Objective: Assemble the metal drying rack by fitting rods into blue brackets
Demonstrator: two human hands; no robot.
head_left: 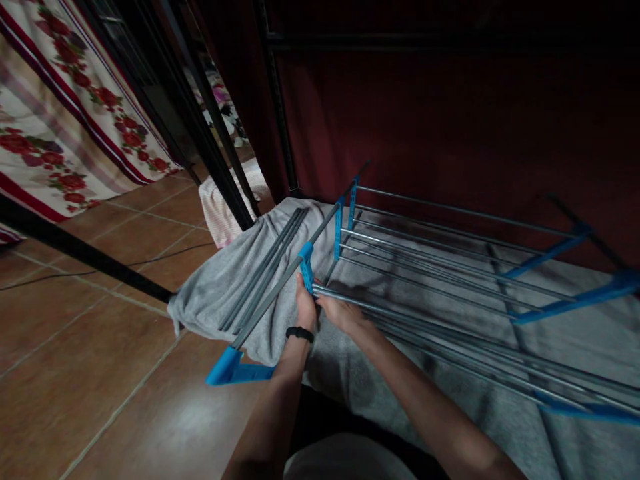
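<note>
A partly built rack of grey metal tubes [455, 243] and blue plastic brackets lies on a grey blanket. My left hand [306, 305], with a black band on the wrist, is closed around the near blue bracket [307, 270]. Right beside it, my right hand [337, 311] grips the end of a metal tube [395, 308] where it meets that bracket; its fingertips are partly hidden. The bracket sits on a long grey side pole [273, 293], which ends in a blue foot [225, 368] near my left forearm.
Several loose grey tubes [265, 273] lie on the grey blanket [205, 300] to the left. Black metal posts [210, 133] rise beside it, and a dark red panel [450, 133] stands behind. A floral curtain [75, 107] hangs over the tiled floor [125, 373], crossed by a cable.
</note>
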